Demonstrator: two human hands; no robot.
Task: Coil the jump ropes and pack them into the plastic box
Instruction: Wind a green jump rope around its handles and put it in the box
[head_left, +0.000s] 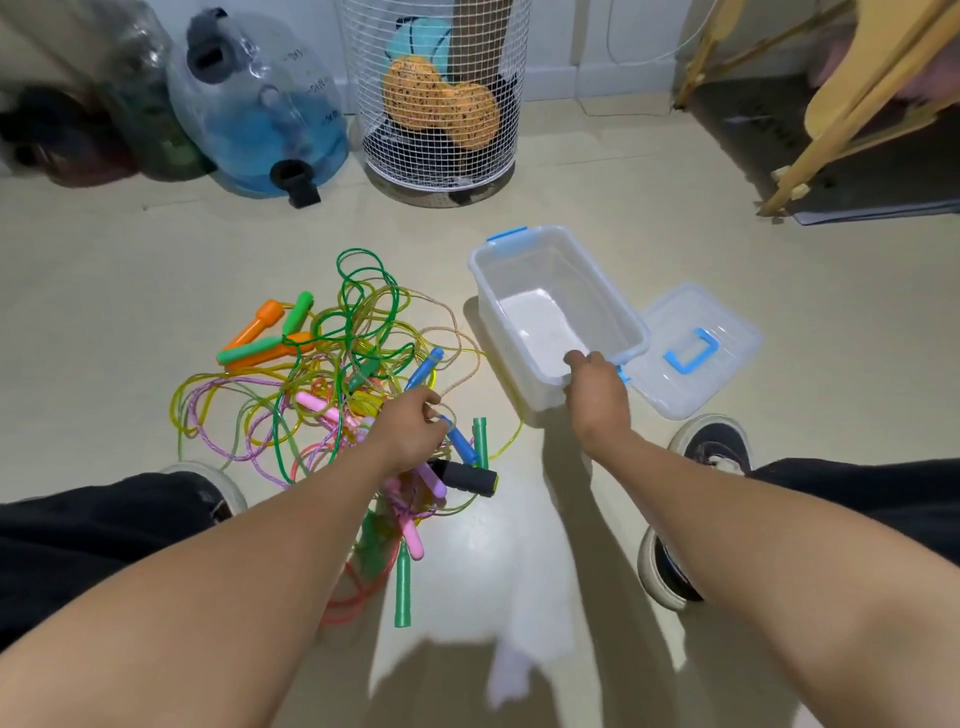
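Fingers of the left hand (413, 431) are curling into the tangled pile of jump ropes (332, 384) on the floor (130, 291), closing around a thin cord beside a blue handle (462, 444). Just past that hand a black foam handle (470, 477) and a green handle (480, 441) are lying side by side, and pink handles (415, 535) are poking out from under the forearm. Farther out, orange handles (254, 325) and light green handles (298, 312) are resting at the far left edge of the heap, with loops of green, yellow and purple cord spreading around them.

The right hand (595, 387) is gripping the near rim of the plastic box (558, 312), thumb hooked inside. The box is standing open and bare inside, just right of the ropes. Its clear lid (696, 348), with a blue carry handle, is lying flat against the box's right side.

Dark trouser legs and black shoes (717, 447) are framing the scene. At the wall a white wire basket (439, 93) and a blue water jug (260, 104) are standing.
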